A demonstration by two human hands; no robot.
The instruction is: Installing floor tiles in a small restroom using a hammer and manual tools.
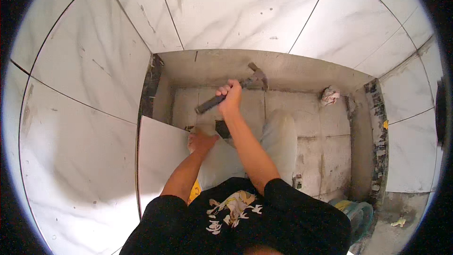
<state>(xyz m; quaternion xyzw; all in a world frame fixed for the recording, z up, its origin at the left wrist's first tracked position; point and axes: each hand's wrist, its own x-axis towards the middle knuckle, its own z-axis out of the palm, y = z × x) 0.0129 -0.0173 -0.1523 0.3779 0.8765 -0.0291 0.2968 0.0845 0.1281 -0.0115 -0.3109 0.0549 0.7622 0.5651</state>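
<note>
Holding a hammer (210, 104) tight is the right hand (230, 98); the left hand (203, 141) is beside a white tile (162, 146), its grip unclear.

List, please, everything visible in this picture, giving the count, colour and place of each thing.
claw hammer: 1, dark, in the right hand
marbled tiles: several, white-grey, around the recess
plain tile: 1, whitish, beside the left hand
floor tiles: several, grey-beige, inside the recess
square patch: 1, blackish, near the left hand
crumpled wad: 1, white-brown, recess's far right corner
see-through container: 1, bluish-green, lower right
small fragment: 1, yellow, recess's right rim
scrap: 1, cream, right of the container
half-hidden object: 1, yellow, lower left of centre
unclear small object: 1, dark, right of centre
T-shirt: 1, black, printed, lower centre
trousers: 1 pair, pale, centre
right hand: 1, bare, gripping the hammer
left hand: 1, bare, at the plain tile's edge, grip unclear
</note>
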